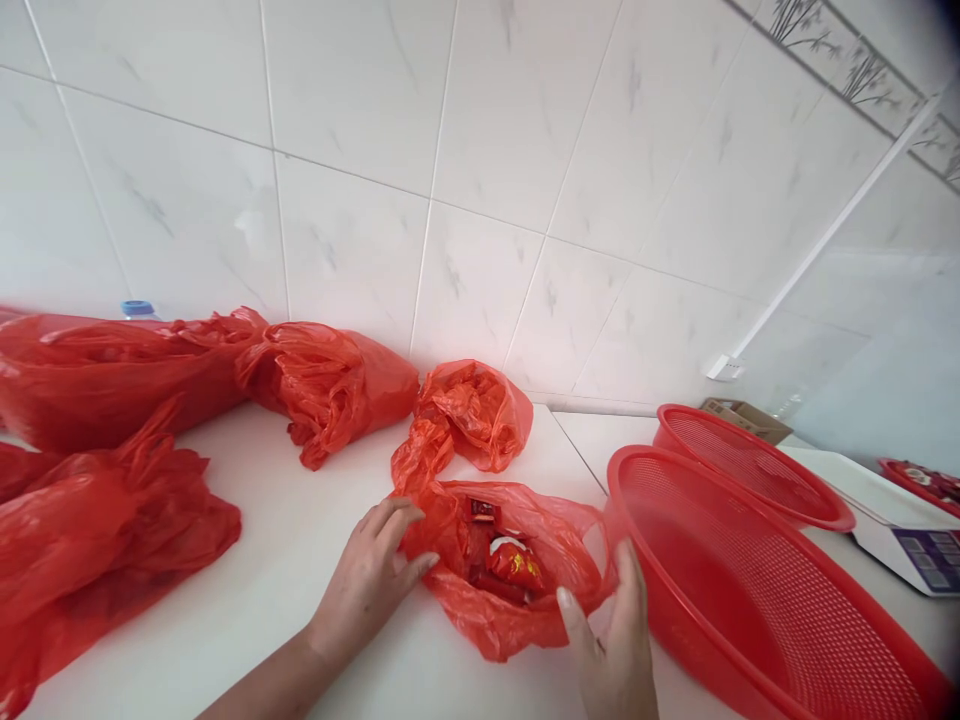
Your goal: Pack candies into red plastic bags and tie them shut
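A red plastic bag (495,630) sits on the white table with its mouth spread wide. Inside it lie several small red wrapped packets (517,565), one with gold print and a white part; I cannot tell what they contain. My left hand (379,570) grips the bag's left rim, thumb toward the front and fingers at the back. On the opposite side, my right hand (615,630) has the right rim between its thumb and fingers, which stand somewhat apart. Part of the packets is hidden by the bag's folds.
Crumpled, filled red bags (337,385) line the wall and the left side. To the right stand a large red basket (720,580) and another red basket (750,460). Behind them are a white scale (862,490), a cardboard box (750,420) and a wall socket (725,368).
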Demonstrator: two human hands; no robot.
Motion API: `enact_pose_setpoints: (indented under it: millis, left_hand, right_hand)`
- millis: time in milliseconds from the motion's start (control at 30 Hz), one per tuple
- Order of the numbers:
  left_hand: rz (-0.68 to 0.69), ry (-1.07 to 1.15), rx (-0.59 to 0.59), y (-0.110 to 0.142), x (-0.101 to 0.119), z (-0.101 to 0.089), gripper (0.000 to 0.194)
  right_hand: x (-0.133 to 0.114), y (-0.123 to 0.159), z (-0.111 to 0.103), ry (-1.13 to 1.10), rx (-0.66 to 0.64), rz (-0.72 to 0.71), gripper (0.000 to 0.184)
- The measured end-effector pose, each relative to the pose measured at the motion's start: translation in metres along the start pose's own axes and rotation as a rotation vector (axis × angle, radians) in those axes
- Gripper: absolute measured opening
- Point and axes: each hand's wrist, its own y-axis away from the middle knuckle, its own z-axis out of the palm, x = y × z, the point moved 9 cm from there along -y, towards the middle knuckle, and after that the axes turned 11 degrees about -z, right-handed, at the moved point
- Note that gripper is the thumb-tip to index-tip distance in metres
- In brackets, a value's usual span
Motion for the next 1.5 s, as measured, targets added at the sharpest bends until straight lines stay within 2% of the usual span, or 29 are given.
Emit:
enact_pose_setpoints:
  millis: [100,167,233,267,333,467,600,667,700,800,867,967,1033,1167,1267,1333,1367,1433,1500]
  left_hand:
    - [-0.033,-0.020,-0.025,-0.005,0.007,0.002,0.039]
    - [-0.107,-0.016,-0.103,-0.009,0.008,0.009,0.033]
    - [-0.173,0.001,-0.170,-0.015,0.008,0.013,0.011]
    - [-0.198,0.013,-0.180,-0.018,0.008,0.013,0.007]
    - [-0.241,0.042,-0.149,-0.028,0.009,0.006,0.017]
    - [-0.311,0.162,-0.025,-0.056,0.019,-0.029,0.017]
    - [-0.275,0.479,0.178,-0.076,0.052,-0.084,0.022]
    - [-0.240,0.675,0.288,-0.076,0.069,-0.108,0.020]
    - [-0.223,0.729,0.325,-0.075,0.077,-0.117,0.018]
    - [-0.166,0.680,0.354,-0.068,0.099,-0.128,0.013]
    - [-0.130,0.594,0.337,-0.064,0.109,-0.128,0.013]
    - [-0.159,0.564,0.232,-0.061,0.110,-0.114,0.017]
    - [-0.205,0.602,0.153,-0.061,0.106,-0.101,0.021]
    - [-0.256,0.669,0.106,-0.057,0.099,-0.084,0.024]
    - [-0.284,0.777,0.052,-0.054,0.098,-0.074,0.019]
    - [-0.248,0.846,-0.011,-0.052,0.105,-0.069,0.016]
    - [-0.215,0.851,-0.051,-0.052,0.112,-0.067,0.015]
    - [-0.157,0.792,-0.141,-0.050,0.126,-0.061,0.015]
    - [-0.147,0.692,-0.215,-0.048,0.135,-0.052,0.016]
  right_hand:
    - [0.020,-0.004,0.012,-0.167,0.012,0.153,0.079]
    - [0.027,-0.018,0.019,-0.216,-0.032,0.227,0.065]
    - [0.027,-0.039,0.022,-0.202,-0.082,0.241,0.043]
    - [0.024,-0.052,0.021,-0.194,-0.090,0.225,0.036]
    - [0.013,-0.079,0.015,-0.213,-0.064,0.172,0.035]
    - [-0.021,-0.120,-0.005,-0.373,0.064,0.080,0.032]
    - [-0.049,-0.146,-0.027,-0.668,0.240,0.021,0.027]
    - [-0.055,-0.156,-0.035,-0.868,0.329,-0.016,0.023]
    - [-0.056,-0.160,-0.035,-0.946,0.334,-0.021,0.022]
    - [-0.056,-0.166,-0.017,-1.051,0.204,0.065,0.026]
    - [-0.058,-0.162,-0.002,-1.088,0.102,0.133,0.025]
    - [-0.070,-0.151,0.020,-1.191,-0.027,0.177,0.023]
    - [-0.080,-0.142,0.033,-1.250,-0.113,0.202,0.031]
    - [-0.104,-0.124,0.045,-1.212,-0.297,0.122,0.044]
    - [-0.125,-0.099,0.063,-1.115,-0.638,0.091,0.044]
    - [-0.142,-0.078,0.073,-1.065,-0.878,0.035,0.047]
    - [-0.150,-0.071,0.076,-1.051,-0.954,-0.008,0.049]
    - [-0.162,-0.065,0.079,-1.044,-0.981,-0.082,0.042]
    - [-0.166,-0.069,0.081,-1.054,-0.910,-0.100,0.023]
